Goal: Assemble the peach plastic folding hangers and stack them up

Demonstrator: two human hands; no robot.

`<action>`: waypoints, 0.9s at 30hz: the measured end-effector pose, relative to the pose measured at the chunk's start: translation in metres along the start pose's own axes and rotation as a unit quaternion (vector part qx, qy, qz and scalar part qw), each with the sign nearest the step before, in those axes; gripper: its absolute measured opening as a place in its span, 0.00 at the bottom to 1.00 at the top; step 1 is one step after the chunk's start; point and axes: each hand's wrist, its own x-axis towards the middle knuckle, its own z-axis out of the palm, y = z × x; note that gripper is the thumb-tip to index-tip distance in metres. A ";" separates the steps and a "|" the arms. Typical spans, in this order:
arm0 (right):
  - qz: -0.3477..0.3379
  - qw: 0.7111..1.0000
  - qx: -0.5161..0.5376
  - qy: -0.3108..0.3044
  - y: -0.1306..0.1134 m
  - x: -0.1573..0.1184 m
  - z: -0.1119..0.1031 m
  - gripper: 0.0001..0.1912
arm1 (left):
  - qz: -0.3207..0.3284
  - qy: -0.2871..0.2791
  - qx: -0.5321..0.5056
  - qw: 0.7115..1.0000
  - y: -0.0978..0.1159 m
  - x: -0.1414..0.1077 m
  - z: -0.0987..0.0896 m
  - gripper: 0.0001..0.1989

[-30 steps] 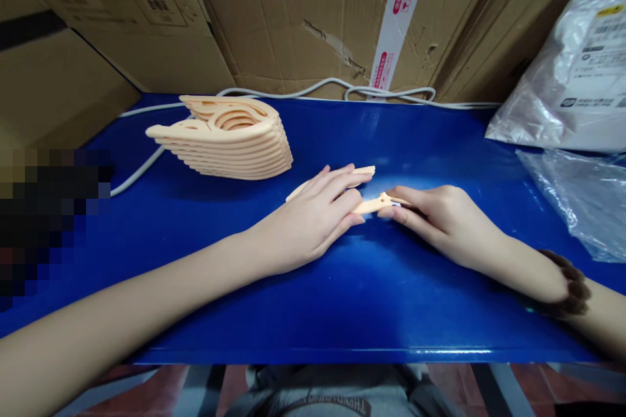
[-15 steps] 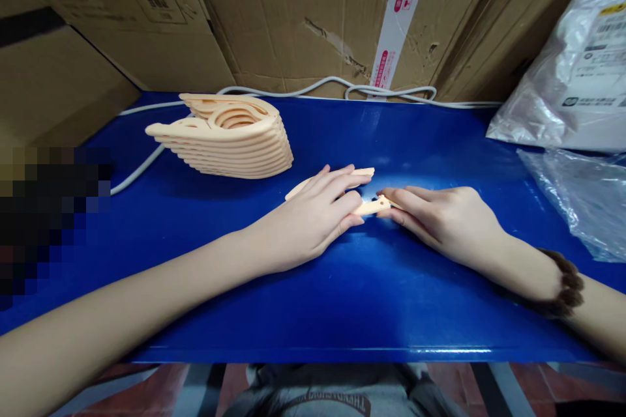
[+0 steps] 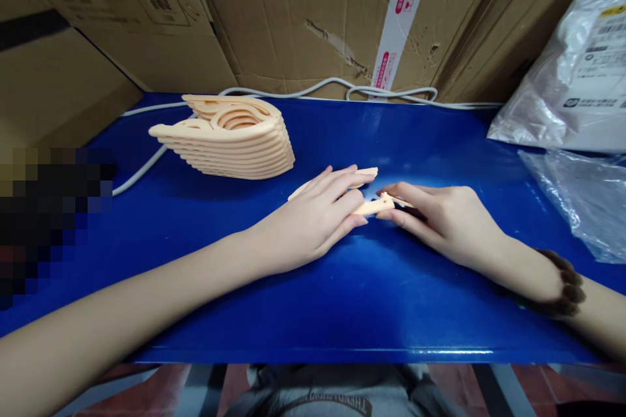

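My left hand lies over a flat beige plastic piece and holds it down on the blue table. The palm and fingers hide most of the piece; one narrow arm of it sticks out past the thumb, another end beyond the fingertips. At the near arm's tip, which has a small hole, my right hand has thumb and index finger around the end. A slim beige sliver shows between those fingers; whether it is a separate part I cannot tell. To the left stands a neat stack of matching beige plastic pieces with curved cut-outs.
Cardboard boxes line the back of the blue table. A white cable runs along their foot and down the left side. At the right lie a labelled plastic bag and clear plastic film.
My right thumb and index finger have spread slightly apart at the arm's tip, showing the slim sliver between them. My left hand has kept its hold; the view has shifted a little.
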 end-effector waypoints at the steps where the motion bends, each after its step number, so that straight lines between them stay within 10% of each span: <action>1: 0.007 1.000 0.012 0.002 0.000 0.000 -0.001 0.23 | 0.000 0.002 0.000 1.000 0.000 0.000 0.000 0.16; 12: 0.035 0.974 0.224 -0.023 -0.002 0.004 -0.003 0.18 | 0.007 0.013 -0.011 1.000 0.001 0.000 -0.001 0.18; 27: 0.023 0.985 0.171 -0.028 -0.001 0.002 -0.002 0.17 | 0.006 0.006 -0.007 1.000 -0.001 -0.001 0.000 0.17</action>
